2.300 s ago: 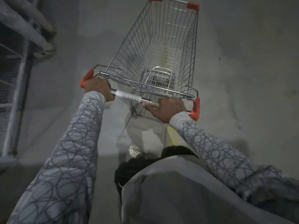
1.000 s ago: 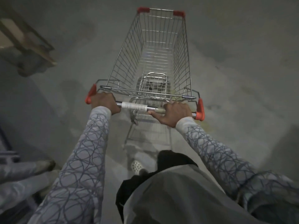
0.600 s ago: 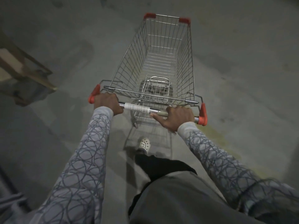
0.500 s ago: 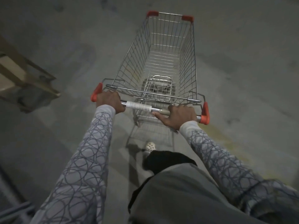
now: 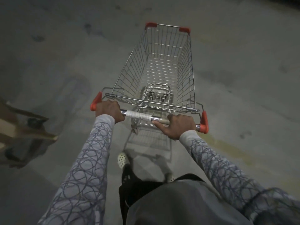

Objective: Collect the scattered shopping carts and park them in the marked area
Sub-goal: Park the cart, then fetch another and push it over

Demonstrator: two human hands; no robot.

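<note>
An empty wire shopping cart (image 5: 162,65) with red corner caps stands straight ahead of me on a grey concrete floor. Its chrome handle bar (image 5: 139,116) carries a white label and red end caps. My left hand (image 5: 109,111) is wrapped around the bar's left end. My right hand (image 5: 178,125) grips the bar near its right end, thumb stretched along the bar. Both arms wear grey patterned sleeves. The cart's wheels are hidden under the basket.
A wooden pallet-like structure (image 5: 24,127) sits on the floor at the left edge. A faded yellow line (image 5: 230,148) runs across the floor at the right. My white perforated shoe (image 5: 122,159) steps behind the cart. Open concrete lies ahead.
The cart has rolled forward with both hands holding the bar. The metal racks at the left have dropped out of view and the wooden structure has slid back toward me.
</note>
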